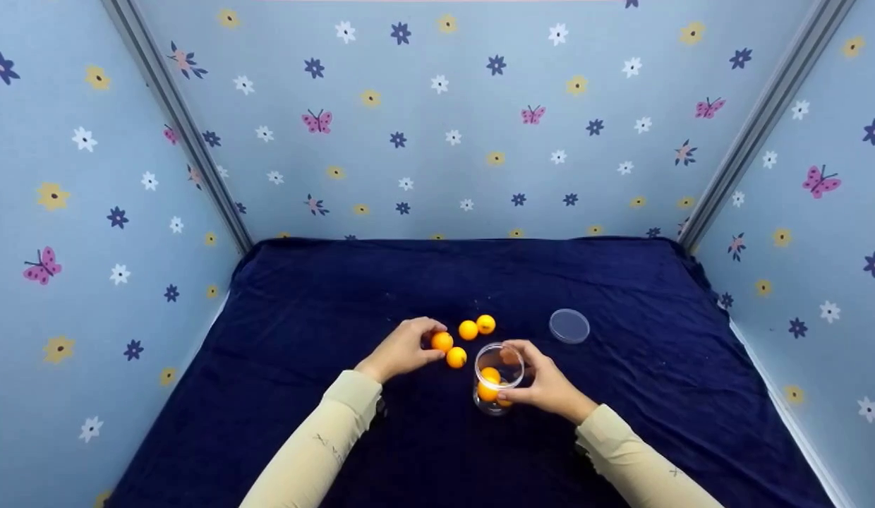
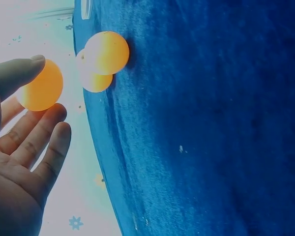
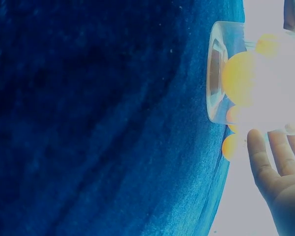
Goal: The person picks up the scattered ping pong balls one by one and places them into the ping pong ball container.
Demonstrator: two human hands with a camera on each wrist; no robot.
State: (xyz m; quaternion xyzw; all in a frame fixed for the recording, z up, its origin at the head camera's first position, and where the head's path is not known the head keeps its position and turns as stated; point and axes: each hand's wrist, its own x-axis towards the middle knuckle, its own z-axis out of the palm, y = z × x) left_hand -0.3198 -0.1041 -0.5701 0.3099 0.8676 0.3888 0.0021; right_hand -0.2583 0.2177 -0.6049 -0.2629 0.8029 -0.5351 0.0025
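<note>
My left hand point(image 1: 429, 336) pinches an orange ball point(image 1: 442, 341) between thumb and fingers just above the dark blue cloth point(image 1: 317, 296). In the left wrist view that orange ball point(image 2: 39, 92) sits against my thumb, with two more balls point(image 2: 106, 52) lying on the cloth behind it. Three loose balls point(image 1: 468, 329) lie beside the held one. My right hand point(image 1: 522, 374) grips a clear jar point(image 1: 495, 408) standing upright on the cloth, with orange balls inside point(image 1: 488, 384). The right wrist view shows the jar point(image 3: 217, 83) and my fingers point(image 3: 263, 162) by it.
A round clear lid point(image 1: 569, 326) lies flat on the cloth, behind and to the right of the jar. Blue walls point(image 1: 437, 127) printed with flowers and butterflies close in the back and both sides.
</note>
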